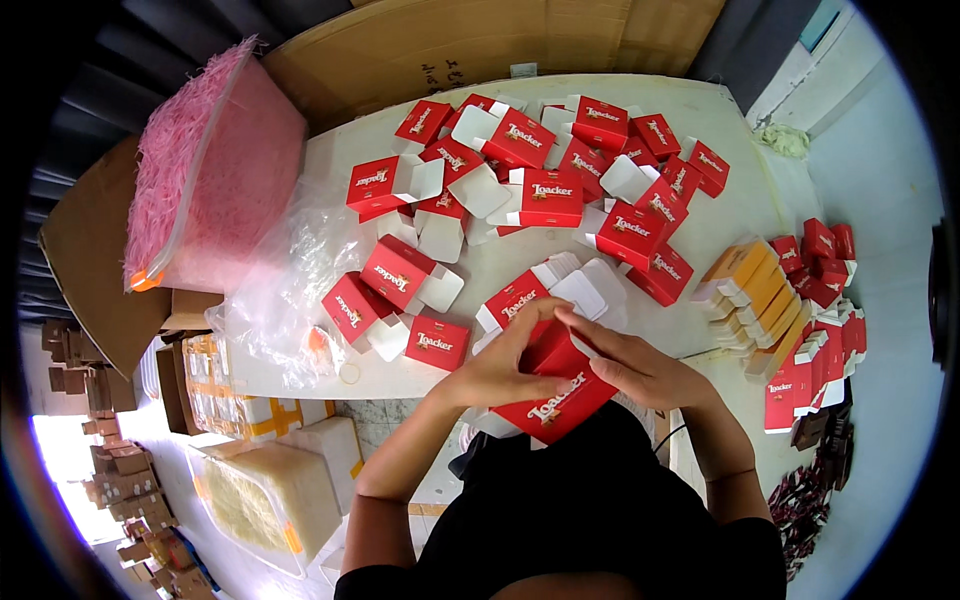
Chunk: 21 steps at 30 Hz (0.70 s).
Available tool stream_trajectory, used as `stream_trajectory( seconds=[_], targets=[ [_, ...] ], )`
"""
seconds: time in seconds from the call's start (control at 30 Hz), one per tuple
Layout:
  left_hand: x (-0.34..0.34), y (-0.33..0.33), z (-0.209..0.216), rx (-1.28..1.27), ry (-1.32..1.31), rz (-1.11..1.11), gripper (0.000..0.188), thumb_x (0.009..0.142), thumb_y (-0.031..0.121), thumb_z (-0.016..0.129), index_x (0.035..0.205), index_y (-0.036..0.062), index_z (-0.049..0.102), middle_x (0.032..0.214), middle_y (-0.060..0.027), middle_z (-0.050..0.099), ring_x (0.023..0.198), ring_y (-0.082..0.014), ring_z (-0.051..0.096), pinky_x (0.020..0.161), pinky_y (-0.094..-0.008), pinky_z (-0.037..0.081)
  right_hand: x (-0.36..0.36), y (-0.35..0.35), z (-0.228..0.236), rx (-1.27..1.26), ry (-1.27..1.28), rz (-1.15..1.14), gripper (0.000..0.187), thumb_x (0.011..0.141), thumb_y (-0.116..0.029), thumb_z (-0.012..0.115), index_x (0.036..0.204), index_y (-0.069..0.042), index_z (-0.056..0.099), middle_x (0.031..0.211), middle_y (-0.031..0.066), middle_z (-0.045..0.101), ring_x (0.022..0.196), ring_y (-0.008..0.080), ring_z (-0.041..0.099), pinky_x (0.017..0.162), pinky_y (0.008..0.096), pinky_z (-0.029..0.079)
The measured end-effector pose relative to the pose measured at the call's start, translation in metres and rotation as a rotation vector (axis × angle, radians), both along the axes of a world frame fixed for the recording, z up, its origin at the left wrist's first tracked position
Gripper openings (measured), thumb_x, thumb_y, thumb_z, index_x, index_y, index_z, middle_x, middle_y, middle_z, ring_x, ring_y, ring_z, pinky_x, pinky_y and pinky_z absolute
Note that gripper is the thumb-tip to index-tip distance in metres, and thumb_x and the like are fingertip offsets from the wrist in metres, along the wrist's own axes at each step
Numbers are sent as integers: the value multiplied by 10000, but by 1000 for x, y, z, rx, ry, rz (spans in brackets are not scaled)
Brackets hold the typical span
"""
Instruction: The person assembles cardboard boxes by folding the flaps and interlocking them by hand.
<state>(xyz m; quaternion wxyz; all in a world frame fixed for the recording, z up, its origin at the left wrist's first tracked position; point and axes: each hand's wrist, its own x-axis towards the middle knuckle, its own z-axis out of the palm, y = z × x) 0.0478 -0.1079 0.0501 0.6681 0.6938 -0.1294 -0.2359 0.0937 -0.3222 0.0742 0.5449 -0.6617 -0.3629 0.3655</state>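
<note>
A red cardboard box (565, 408) is held between both hands close to my body, its printed face tilted up. My left hand (500, 368) wraps round its left side, the thumb lying across the near face. Against its upper right edge my right hand (640, 372) presses with bent fingers, near a white edge of card. Just beyond the hands lies another red box (515, 298), beside a bundle of white card flaps (570, 283). Two more red boxes, one with an open flap (402, 272) and one closed (437, 342), sit left of my hands.
Many red boxes (520, 138), several with white flaps raised, cover the far half of the white table (325, 150). Clear plastic film (290, 290) and a tub of pink shredded paper (215, 170) are at left. Yellow-orange cartons (750, 290) and flat red cartons (785, 395) stand at right.
</note>
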Motion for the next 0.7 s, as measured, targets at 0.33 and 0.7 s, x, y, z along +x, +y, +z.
stream_trajectory(
  seconds=[0.33, 0.7],
  targets=[
    [-10, 5, 0, -218, 251, -81, 806, 800, 180, 642, 1417, 77, 134, 1415, -128, 246, 1309, -218, 243, 1061, -359, 199, -14, -1, -10, -49, 51, -184, 501, 947, -210, 320, 1405, -53, 191, 1424, 142, 279, 1308, 266, 287, 1053, 340, 225],
    [-13, 7, 1, -118, 111, -46, 714, 831, 205, 625, 1396, 59, 214, 1376, -124, 341, 1261, -211, 329, 1032, -316, 260, -28, 11, -5, 14, -51, -186, 528, 948, -245, 293, 1409, -30, 150, 1387, 195, 281, 1282, 317, 280, 1061, 389, 186]
  ],
)
